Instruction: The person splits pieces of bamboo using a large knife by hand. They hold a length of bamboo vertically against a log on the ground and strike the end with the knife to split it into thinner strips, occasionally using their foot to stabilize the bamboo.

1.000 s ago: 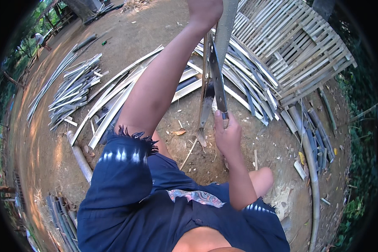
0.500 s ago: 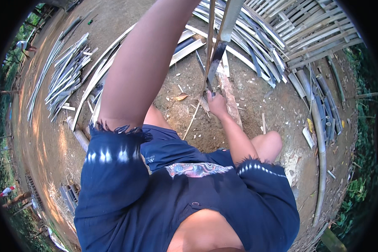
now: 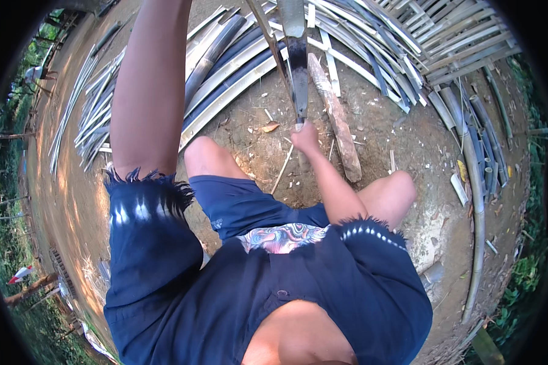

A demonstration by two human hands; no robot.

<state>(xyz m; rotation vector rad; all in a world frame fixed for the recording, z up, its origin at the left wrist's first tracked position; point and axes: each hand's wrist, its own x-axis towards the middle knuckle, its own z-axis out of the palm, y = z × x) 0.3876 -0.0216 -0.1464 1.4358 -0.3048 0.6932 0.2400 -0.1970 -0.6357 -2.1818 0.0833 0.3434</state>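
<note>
My right hand [image 3: 305, 137] is closed around the handle of a long-bladed knife, like a machete [image 3: 299, 94], in front of my bent knees. Its blade points away from me, up the view. A split length of bamboo [image 3: 292, 19] meets the blade, with one narrow half [image 3: 264, 23] standing apart to the left. Toward the top edge my raised left arm [image 3: 147, 91] reaches out of the picture, so the left hand is hidden from view.
A rough wooden plank [image 3: 338, 125] lies on the dirt just right of the blade. Beyond it spread many bamboo strips [image 3: 371, 55]. Further piles [image 3: 100, 109] lie at the left, bamboo poles [image 3: 469, 152] at the right, and a slatted bamboo panel [image 3: 469, 42] at the far right.
My left arm has swung leftward, and the narrow bamboo half leans further left. The knife stands more upright, with the right hand slightly left and still gripping it. The whole view has shifted a little.
</note>
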